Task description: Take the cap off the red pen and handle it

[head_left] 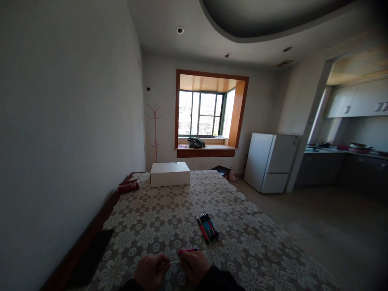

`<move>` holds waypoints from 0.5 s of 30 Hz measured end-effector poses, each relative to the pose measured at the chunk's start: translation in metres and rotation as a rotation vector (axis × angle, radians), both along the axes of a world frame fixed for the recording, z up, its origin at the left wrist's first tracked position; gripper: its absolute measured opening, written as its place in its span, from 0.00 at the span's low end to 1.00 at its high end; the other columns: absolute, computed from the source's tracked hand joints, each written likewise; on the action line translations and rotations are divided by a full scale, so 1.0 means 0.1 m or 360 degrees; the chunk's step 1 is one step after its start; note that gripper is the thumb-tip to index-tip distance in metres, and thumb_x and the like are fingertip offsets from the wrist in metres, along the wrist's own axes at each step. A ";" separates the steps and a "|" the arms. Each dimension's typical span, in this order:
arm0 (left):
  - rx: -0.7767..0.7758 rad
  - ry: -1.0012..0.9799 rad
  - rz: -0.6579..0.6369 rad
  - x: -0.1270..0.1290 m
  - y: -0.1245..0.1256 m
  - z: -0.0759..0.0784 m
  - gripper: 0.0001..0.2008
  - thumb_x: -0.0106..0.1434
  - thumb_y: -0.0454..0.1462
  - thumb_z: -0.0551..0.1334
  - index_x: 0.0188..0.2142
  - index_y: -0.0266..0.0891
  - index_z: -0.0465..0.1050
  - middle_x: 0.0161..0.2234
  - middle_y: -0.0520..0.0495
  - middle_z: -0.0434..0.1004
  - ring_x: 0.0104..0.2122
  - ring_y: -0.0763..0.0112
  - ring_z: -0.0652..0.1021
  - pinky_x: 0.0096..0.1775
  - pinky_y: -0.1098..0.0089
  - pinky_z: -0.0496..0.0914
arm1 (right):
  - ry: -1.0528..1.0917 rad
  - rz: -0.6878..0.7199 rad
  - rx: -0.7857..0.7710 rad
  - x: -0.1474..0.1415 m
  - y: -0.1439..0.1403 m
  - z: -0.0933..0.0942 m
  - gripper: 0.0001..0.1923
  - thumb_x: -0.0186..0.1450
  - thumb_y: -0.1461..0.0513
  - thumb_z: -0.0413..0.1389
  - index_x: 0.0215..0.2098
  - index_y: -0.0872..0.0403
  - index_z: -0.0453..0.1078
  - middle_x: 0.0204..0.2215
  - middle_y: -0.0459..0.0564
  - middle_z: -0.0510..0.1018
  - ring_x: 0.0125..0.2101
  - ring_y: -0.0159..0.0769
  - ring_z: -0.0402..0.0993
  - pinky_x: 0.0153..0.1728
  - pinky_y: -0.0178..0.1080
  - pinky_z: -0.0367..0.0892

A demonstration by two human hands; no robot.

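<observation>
At six o'clock on the table (145, 210), the left hand (150, 271) and right hand (194, 266) pinch a pink pen (188, 251) and its thin refill (175, 262), light, stiff, slippery parts probably best gripped mid-barrel.

You're in a home: an open living room joined to a kitchen.
You can tell by the fridge (270, 162), kitchen counter (342, 151), bay window (206, 113), coat stand (154, 131) and flowered tablecloth (169, 210).

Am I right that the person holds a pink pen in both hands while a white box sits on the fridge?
Not quite: the head view shows the white box on the table, not the fridge. The pink pen is indeed held between the left hand and right hand.
</observation>
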State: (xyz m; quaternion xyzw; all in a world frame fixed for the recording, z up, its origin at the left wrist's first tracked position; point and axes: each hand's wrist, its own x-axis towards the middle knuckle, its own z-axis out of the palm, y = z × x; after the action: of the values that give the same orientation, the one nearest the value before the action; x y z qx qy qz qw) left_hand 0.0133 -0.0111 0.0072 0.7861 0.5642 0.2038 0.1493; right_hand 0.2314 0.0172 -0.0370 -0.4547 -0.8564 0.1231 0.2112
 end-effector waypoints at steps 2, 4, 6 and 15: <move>-0.0008 -0.0004 0.0000 0.00 0.00 0.01 0.11 0.64 0.42 0.57 0.36 0.44 0.78 0.20 0.53 0.72 0.25 0.72 0.73 0.28 0.72 0.57 | 0.0000 -0.0002 -0.0007 0.00 0.00 0.00 0.06 0.64 0.61 0.51 0.35 0.51 0.70 0.31 0.47 0.80 0.34 0.37 0.77 0.31 0.33 0.59; -0.0018 -0.0014 0.0002 0.00 0.00 0.02 0.12 0.64 0.42 0.57 0.36 0.44 0.78 0.21 0.52 0.72 0.25 0.72 0.73 0.29 0.72 0.58 | 0.0005 -0.0012 -0.0014 0.00 0.00 0.00 0.05 0.64 0.61 0.52 0.35 0.51 0.70 0.31 0.46 0.80 0.34 0.37 0.77 0.31 0.32 0.59; -0.0022 -0.0019 0.0000 0.01 -0.01 0.02 0.12 0.64 0.42 0.56 0.36 0.44 0.78 0.21 0.52 0.72 0.25 0.72 0.73 0.29 0.72 0.58 | 0.0010 -0.0027 -0.0003 0.00 0.00 0.00 0.05 0.64 0.62 0.52 0.35 0.51 0.70 0.31 0.46 0.80 0.34 0.37 0.77 0.31 0.32 0.60; -0.0023 0.0010 -0.0003 0.01 -0.02 0.04 0.12 0.64 0.43 0.56 0.38 0.44 0.79 0.21 0.52 0.73 0.25 0.71 0.74 0.30 0.72 0.59 | 0.0002 0.0002 0.0016 -0.01 0.01 -0.01 0.05 0.63 0.61 0.52 0.35 0.51 0.70 0.30 0.46 0.80 0.33 0.36 0.77 0.30 0.32 0.60</move>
State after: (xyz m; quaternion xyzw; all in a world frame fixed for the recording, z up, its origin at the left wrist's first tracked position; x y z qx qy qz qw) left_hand 0.0138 -0.0127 0.0116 0.7861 0.5654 0.1973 0.1534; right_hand 0.2305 0.0177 -0.0379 -0.4529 -0.8573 0.1192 0.2139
